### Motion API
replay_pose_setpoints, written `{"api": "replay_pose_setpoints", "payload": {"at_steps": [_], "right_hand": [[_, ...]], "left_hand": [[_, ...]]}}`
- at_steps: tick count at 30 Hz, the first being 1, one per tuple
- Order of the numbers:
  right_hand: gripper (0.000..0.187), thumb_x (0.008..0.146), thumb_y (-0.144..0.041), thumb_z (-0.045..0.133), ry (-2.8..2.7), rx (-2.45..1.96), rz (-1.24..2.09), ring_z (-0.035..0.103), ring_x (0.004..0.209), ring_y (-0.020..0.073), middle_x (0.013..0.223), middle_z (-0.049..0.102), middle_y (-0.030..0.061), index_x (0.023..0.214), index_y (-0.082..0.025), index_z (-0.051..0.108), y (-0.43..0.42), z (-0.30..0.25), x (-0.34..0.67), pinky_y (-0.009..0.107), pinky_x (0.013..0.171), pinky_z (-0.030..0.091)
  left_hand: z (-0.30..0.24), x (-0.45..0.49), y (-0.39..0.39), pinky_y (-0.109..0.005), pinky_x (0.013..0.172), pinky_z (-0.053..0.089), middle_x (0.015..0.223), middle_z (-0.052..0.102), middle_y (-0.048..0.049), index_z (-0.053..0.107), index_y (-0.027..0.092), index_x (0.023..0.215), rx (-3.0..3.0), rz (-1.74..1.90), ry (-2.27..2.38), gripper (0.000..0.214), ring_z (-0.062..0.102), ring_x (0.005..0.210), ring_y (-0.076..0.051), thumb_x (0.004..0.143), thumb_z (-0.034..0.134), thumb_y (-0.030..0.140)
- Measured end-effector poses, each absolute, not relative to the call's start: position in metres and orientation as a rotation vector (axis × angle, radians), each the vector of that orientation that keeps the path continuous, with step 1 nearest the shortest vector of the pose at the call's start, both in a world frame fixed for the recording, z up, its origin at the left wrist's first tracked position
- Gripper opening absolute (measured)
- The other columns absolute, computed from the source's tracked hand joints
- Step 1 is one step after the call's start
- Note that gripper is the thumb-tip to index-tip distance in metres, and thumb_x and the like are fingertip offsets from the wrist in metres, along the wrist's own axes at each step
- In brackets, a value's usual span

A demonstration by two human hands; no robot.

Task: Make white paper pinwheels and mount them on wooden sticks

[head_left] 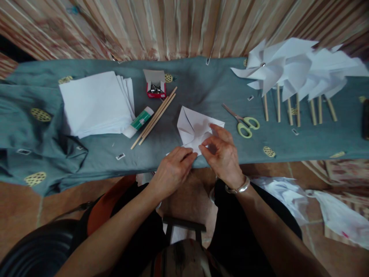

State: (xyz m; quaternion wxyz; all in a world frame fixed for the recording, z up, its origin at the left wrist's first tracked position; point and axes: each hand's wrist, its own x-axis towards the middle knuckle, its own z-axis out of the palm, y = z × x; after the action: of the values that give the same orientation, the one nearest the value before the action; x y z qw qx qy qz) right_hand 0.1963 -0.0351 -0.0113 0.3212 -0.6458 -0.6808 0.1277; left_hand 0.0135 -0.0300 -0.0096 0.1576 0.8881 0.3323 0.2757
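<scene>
A white paper sheet [198,121], cut and partly curled at its corners, lies near the front edge of the cloth-covered table [138,161]. My left hand [176,167] pinches its near corner, fingers closed on the paper. On the right side, my right hand [223,152] has thumb and forefinger pressed together on another paper edge, with other fingers touching the sheet. Green-handled scissors [244,122] rest just right of the paper. Wooden sticks [157,117] lie to its left, beside a green and white glue stick [140,121].
A stack of white paper [92,104] sits at the left. Behind the sticks stands an open red box [156,90] of shiny metal pins. Several finished paper pinwheels [294,69] on sticks lie at the right. Plastic bags [340,215] rest on the floor.
</scene>
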Motion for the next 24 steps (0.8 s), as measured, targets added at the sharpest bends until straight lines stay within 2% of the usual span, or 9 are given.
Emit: {"api": "replay_pose_setpoints", "payload": {"at_steps": [8,14,21,24], "right_hand": [[0.007,0.086,-0.026,0.060,-1.870,-1.678,0.270,0.046,0.128,0.0271,0.134,0.053,0.0053,0.083,-0.023,0.066,-0.0364,-0.0118,0.1966,0.048,0.109,0.041],[0.019,0.092,-0.024,0.049,-1.925,-1.610,0.229,0.041,0.134,0.0257,0.140,0.046,0.0010,0.100,-0.028,0.066,-0.0403,-0.0081,0.1921,0.046,0.110,0.039],[0.031,0.095,-0.026,0.044,-1.982,-1.646,0.208,0.039,0.137,0.0286,0.144,0.046,-0.0002,0.119,-0.037,0.060,-0.0415,-0.0068,0.1890,0.053,0.108,0.040],[0.033,0.095,-0.026,0.044,-1.970,-1.643,0.207,0.039,0.137,0.0283,0.144,0.046,-0.0009,0.122,-0.038,0.059,-0.0416,-0.0074,0.1888,0.053,0.107,0.041]], "left_hand": [[-0.0102,0.0134,-0.0303,-0.035,0.079,0.058,0.103,0.065,-0.0114,0.060,0.010,0.111,2.553,0.772,0.961,0.022,0.062,0.095,-0.021,0.091,0.050,0.012],[-0.0107,0.0133,-0.0298,-0.035,0.079,0.058,0.103,0.065,-0.0113,0.060,0.010,0.110,2.558,0.766,0.958,0.022,0.062,0.095,-0.021,0.091,0.051,0.012],[-0.0103,0.0136,-0.0297,-0.035,0.080,0.058,0.102,0.065,-0.0117,0.060,0.008,0.110,2.557,0.768,0.959,0.021,0.062,0.095,-0.021,0.090,0.052,0.012],[-0.0102,0.0136,-0.0296,-0.035,0.080,0.058,0.102,0.065,-0.0114,0.060,0.009,0.110,2.556,0.769,0.963,0.021,0.062,0.095,-0.021,0.090,0.052,0.011]]}}
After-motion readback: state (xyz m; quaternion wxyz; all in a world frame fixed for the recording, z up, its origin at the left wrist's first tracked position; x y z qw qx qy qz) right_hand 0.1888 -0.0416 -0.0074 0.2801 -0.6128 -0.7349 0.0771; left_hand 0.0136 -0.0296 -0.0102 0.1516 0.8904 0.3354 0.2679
